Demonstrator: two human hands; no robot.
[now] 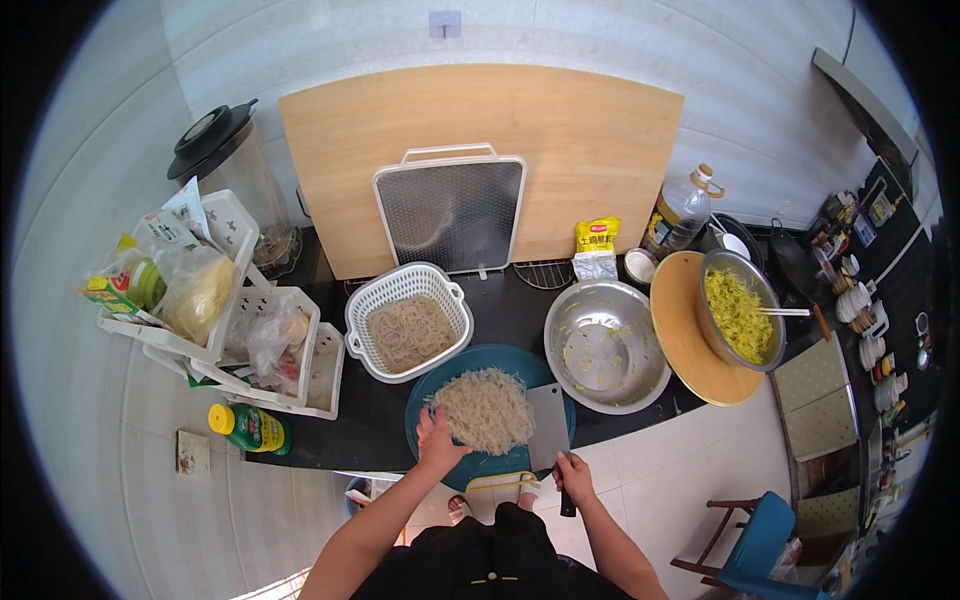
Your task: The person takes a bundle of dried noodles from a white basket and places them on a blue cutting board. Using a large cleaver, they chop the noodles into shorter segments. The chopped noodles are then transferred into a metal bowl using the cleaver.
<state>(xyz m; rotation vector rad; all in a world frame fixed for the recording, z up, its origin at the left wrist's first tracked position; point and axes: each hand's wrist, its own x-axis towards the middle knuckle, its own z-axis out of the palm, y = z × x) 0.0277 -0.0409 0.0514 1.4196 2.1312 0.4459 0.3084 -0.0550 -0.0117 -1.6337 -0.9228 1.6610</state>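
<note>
A heap of chopped, translucent noodles [484,411] lies on a round teal cutting board [486,474]. My left hand [439,441] rests against the heap's near left side, thumb and fingers spread and cupping its edge. On the heap's right a cleaver [548,426] stands with its broad blade against the noodles. My right hand [574,477] is closed around its black handle. Behind the board's left part, a white double-walled colander basket [358,315] holds long, uncut noodles [412,330]. A steel bowl [596,352] with yellow-green shreds stuck inside stands just right of the board.
Farther right, a steel bowl of yellow-green shreds [739,315] with a light-coloured utensil sits on a round wooden board [679,337]. White storage baskets [326,375] and a green bottle [251,429] stand left. Behind are an oil bottle [679,214], a leaning board [585,150] and a blender [244,172].
</note>
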